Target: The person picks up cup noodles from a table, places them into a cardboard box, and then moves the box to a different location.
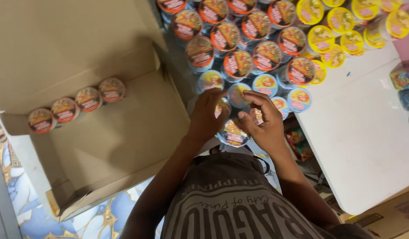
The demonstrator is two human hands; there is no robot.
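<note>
Round-lidded cups [253, 48] beside cardboard box [102, 132]

The right hand [262, 121] hides part of a cup [233, 133], and the top edge crops the stacked cups [253, 26].

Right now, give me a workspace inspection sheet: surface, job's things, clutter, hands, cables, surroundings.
Surface: white table at right, partly bare; cups crowd its far end.
Job's things: blue-lidded cups under both hands; one cup sits between the hands. Open cardboard box at left with a row of four red-lidded cups inside.
Clutter: stacked red-lidded cups and yellow-lidded cups behind; coloured packets under the table edge.
Hands: left hand flat on the cup tops; right hand curled, fingertips on a lid. Whether either grips a cup cannot be told.
Cables: nothing seen.
Surroundings: blue and gold patterned floor; another carton at lower right.
</note>
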